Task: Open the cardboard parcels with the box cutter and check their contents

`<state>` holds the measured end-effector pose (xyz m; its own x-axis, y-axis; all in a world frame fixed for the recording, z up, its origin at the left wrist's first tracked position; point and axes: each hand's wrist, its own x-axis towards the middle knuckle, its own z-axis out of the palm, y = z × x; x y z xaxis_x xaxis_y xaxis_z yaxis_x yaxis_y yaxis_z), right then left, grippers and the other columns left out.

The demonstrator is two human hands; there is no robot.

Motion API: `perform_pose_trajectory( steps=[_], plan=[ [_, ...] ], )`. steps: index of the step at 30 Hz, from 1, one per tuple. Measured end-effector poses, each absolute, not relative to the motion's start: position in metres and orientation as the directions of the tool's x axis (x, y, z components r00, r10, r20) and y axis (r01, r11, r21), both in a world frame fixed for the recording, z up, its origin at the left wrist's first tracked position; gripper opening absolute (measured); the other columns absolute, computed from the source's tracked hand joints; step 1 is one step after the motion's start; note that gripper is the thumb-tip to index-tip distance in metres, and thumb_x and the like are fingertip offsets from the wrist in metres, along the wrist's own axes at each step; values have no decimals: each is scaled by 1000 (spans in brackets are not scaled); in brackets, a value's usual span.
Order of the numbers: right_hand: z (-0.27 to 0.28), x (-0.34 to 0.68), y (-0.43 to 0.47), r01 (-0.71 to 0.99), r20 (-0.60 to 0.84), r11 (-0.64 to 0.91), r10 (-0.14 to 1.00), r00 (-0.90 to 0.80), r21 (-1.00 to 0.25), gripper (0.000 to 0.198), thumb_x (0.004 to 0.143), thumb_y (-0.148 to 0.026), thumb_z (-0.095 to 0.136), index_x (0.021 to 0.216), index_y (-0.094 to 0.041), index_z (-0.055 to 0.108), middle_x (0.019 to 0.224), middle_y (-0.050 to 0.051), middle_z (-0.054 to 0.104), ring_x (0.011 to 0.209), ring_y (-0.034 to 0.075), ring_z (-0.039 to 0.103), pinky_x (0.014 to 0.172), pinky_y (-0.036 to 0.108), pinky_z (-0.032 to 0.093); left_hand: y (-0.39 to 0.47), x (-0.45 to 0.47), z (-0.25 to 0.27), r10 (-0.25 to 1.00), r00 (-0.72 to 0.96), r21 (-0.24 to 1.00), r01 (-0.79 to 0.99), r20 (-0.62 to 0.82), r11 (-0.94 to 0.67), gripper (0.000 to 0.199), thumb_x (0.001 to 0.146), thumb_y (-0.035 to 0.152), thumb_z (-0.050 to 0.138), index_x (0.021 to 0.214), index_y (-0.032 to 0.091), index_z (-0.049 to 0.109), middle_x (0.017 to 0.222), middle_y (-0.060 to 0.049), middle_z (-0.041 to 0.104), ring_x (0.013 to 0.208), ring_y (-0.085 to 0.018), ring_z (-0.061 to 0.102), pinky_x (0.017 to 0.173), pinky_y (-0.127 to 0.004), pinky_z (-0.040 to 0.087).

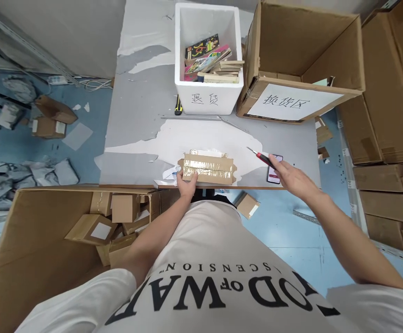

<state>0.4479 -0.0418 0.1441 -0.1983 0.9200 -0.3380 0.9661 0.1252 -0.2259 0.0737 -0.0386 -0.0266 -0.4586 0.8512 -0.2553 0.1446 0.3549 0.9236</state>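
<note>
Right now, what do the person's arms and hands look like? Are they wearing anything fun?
The left hand and right hand are bare, with no gloves, and I see no watch or bracelet. The left sleeve and right sleeve are short, plain and white. They belong to a white T-shirt with big black letters across the front.

Bright, even light, glare on tape

The small carton is matt brown cardboard under glossy clear tape. The knife has a thin metal blade and a plastic-looking handle. White foam, smooth and dull, forms the bin. A ragged, torn grey covering surfaces the tabletop; the shirt is matt cloth.
</note>
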Motion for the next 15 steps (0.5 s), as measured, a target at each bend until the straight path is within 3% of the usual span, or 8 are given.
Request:
perform_pose_trajectory(
  steps=[3, 7, 11, 15],
  plan=[
    [83, 443, -26, 918, -215, -158, 973, 83, -364, 56, 92, -33, 36, 144, -14, 38, 112, 17, 64, 92, 29, 60, 78, 39, 46, -39, 73, -23, 850, -446, 921, 124, -282, 370, 58, 67, 46, 78, 110, 20, 49, 114, -11, 60, 111, -24, 58, 101, -44, 44],
    [-12, 416, -5, 669, -253, -498, 864, 435, -552, 47, 88, -32, 36, 121, -7, 58, 112, 20, 65, 104, 29, 57, 94, 42, 43, -41, 69, -16, 866, -397, 903, 171, -304, 395, 61, 66, 45, 79, 113, 20, 48, 114, -11, 60, 110, -24, 59, 99, -41, 46],
    [-60, 399, -1, 593, -284, -558, 821, 495, -580, 52, 85, -28, 33, 125, -3, 56, 118, 22, 62, 110, 29, 54, 100, 44, 40, -44, 60, -13, 905, -326, 897, 255, -272, 362, 62, 69, 45, 76, 118, 19, 48, 120, -13, 57, 115, -27, 56, 102, -43, 43],
    [-65, 396, -4, 580, -276, -583, 800, 533, -568, 57, 84, -30, 38, 132, -2, 51, 123, 23, 56, 117, 31, 50, 104, 46, 36, -45, 48, -17, 947, -239, 906, 315, -214, 284, 68, 71, 50, 72, 124, 16, 45, 127, -16, 53, 121, -29, 52, 104, -45, 41]
  ],
)
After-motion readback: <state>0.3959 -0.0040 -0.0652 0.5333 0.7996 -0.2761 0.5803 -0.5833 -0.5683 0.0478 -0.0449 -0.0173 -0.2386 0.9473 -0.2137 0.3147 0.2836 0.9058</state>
